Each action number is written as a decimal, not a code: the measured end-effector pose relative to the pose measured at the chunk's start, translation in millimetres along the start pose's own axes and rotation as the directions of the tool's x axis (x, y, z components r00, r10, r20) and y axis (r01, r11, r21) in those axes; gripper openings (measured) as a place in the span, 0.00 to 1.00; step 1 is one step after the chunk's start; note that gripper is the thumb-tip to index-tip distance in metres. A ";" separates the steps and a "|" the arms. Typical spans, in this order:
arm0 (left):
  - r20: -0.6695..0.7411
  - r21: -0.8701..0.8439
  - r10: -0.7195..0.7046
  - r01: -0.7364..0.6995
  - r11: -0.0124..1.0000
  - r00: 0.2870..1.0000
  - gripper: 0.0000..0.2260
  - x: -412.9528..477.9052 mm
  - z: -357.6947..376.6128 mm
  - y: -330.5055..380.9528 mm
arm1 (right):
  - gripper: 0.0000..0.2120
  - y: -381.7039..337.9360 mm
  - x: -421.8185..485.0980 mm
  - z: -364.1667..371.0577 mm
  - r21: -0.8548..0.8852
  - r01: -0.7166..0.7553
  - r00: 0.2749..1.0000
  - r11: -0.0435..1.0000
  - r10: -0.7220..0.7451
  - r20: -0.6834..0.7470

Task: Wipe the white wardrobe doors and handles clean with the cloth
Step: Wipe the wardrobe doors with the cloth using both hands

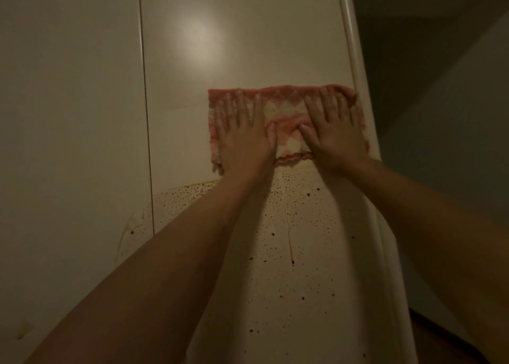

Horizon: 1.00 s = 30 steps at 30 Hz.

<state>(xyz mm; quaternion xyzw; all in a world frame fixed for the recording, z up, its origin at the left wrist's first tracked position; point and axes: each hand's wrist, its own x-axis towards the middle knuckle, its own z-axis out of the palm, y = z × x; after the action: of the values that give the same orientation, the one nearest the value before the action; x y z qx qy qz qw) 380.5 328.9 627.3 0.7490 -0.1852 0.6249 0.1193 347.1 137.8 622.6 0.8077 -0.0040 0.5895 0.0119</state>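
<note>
Two flat, straight-fingered hands, left hand (242, 132) and right hand (334, 132), press the pink-and-cream checked cloth (285, 115) against the speckled wardrobe door (248, 46).

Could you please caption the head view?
Left hand and right hand press a pink cloth on the white wardrobe door above brown speckles.

Two hands — left hand (242, 137), right hand (336, 139) — one cloth (286, 107), two wardrobe doors (242, 46).

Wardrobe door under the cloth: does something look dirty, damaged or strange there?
Yes. Below the cloth, the right door is covered with many dark brownish specks, and a thin yellowish drip runs down through them. A faint streak also marks the left door beside the seam. Above the cloth the door looks much cleaner.
</note>
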 end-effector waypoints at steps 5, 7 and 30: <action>0.004 -0.019 0.010 -0.010 1.000 1.000 0.29 -9.4 5.3 7.1 | 0.31 6.3 -12.5 2.8 0.009 -0.009 1.000 1.000 0.009 -0.010; 0.011 -0.019 0.018 -0.018 1.000 1.000 0.29 -22.4 8.4 10.1 | 0.31 7.7 -25.5 5.9 0.016 -0.016 1.000 1.000 0.016 0.000; 0.161 0.030 0.015 -0.021 0.999 0.987 0.28 -177.6 31.4 20.1 | 0.32 5.1 -195.1 56.0 0.023 -0.096 0.992 0.995 0.094 0.083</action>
<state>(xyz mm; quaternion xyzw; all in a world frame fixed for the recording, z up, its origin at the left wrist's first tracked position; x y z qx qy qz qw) 373.1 320.6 446.1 0.7971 -0.1912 0.5662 0.0866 340.7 129.8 419.8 0.8302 -0.0349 0.5558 -0.0270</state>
